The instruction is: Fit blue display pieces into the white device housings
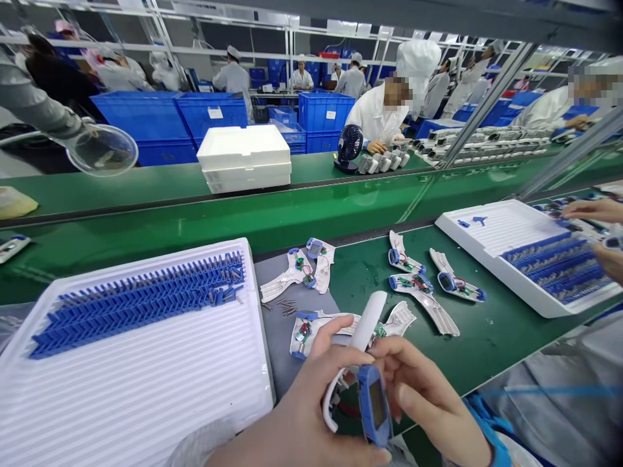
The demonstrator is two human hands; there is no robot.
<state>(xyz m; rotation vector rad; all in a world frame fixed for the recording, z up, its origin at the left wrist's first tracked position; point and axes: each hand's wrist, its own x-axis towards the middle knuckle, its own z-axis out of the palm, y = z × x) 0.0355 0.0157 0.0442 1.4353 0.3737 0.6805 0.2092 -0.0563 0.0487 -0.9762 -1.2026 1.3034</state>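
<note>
L hand (pixel 311 389): fingers part-curled, gripping white curved plastic shell (pixel 370 321) w/ blue-framed screen (pixel 377 403)
R hand (pixel 428 389): fingers bent at shell, grip can't tell
Shell: rt of white ribbed foam tray (pixel 170 376)

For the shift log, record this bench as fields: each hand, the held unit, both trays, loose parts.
Left hand: holds a white device shell with blue-framed display
Right hand: fingers at the same unit; exact grip hidden
Held unit: shell open, gap beside the display
Left tray: white, ribbed, rows of blue plastic parts
Right tray: white, ribbed, similar blue parts
Loose parts: open shells with circuit boards; small metal pieces on gray mat
</note>
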